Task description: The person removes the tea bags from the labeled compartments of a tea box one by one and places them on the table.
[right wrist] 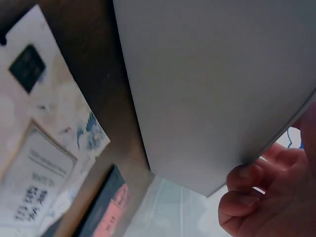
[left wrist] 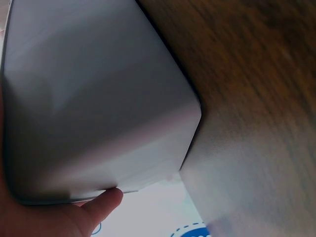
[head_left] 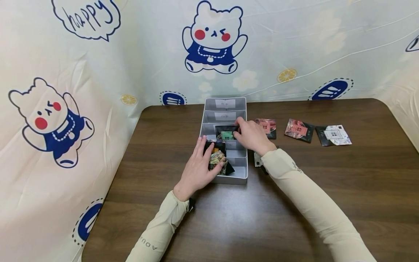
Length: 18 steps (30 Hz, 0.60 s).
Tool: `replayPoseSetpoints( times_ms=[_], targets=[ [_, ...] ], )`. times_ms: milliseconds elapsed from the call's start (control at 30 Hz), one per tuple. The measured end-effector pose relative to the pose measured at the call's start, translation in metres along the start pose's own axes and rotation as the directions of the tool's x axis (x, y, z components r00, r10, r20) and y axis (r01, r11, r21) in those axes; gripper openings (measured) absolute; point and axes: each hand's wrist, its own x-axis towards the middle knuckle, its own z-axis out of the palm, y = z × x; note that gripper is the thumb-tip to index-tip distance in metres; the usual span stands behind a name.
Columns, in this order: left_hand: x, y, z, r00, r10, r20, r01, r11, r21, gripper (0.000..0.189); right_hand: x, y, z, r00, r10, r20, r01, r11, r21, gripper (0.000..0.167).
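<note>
Grey divided box (head_left: 233, 179): we see it on the worktop (head_left: 229, 225), its short side facing the person, probably so that both long rims stay within reach.
Paper labels (head_left: 225, 104): one shows in each of the two farthest compartments, we judge to tell contents apart; the writing is too small for us to read surely.
Right hand (head_left: 253, 137): we find its fingers curled at the right rim, narrow, seemingly pinching a sachet's edge.
Green-labelled sachet (head_left: 226, 135): it is at the middle compartment, its label turned up; held by the edge, the label remains readable.
Left hand (head_left: 197, 168): we see the fingers spread wide and nearly straight by the left rim, thumb across a sachet, likely steadying it and the box.
Patterned sachet (head_left: 217, 158): it lies tilted under that thumb, overlapping an orange-labelled sachet (head_left: 219, 146); we cannot tell whether either touches a compartment floor.
Red-labelled sachets (head_left: 299, 130): two lie right of the box, well apart from the white-patterned sachet's (head_left: 334, 135) far edge, perhaps spread for easy picking.
</note>
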Motion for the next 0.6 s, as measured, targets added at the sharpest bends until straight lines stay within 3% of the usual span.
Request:
replayPoseSetpoints(
  times_ms=[100, 233, 433, 600],
  targets=[
    [0.0001, 0.0003, -0.0001, 1.000, -0.002, 0.001, 0.002, 1.000, 0.001, 0.072, -0.0003, 0.0017, 0.0004, 1.000, 0.023, 0.011, -0.024, 0.994, 0.108, 0.031],
    [0.0003, 0.0004, 0.0004, 1.000, 0.001, -0.004, -0.001, 1.000, 0.001, 0.071, -0.0006, 0.0042, 0.0019, 0.999, 0.035, -0.003, -0.034, 0.984, 0.176, 0.030],
    [0.0000, -0.0002, 0.0010, 1.000, 0.009, -0.028, -0.009, 1.000, -0.002, 0.070, 0.0000, 0.0061, 0.0042, 0.999, 0.035, -0.032, -0.028, 0.980, 0.199, 0.025],
    [-0.0001, 0.0004, 0.0007, 1.000, 0.007, -0.024, -0.007, 1.000, -0.004, 0.070, 0.0002, 0.0070, 0.0056, 1.000, 0.007, -0.008, -0.006, 0.984, 0.176, 0.023]
  ],
)
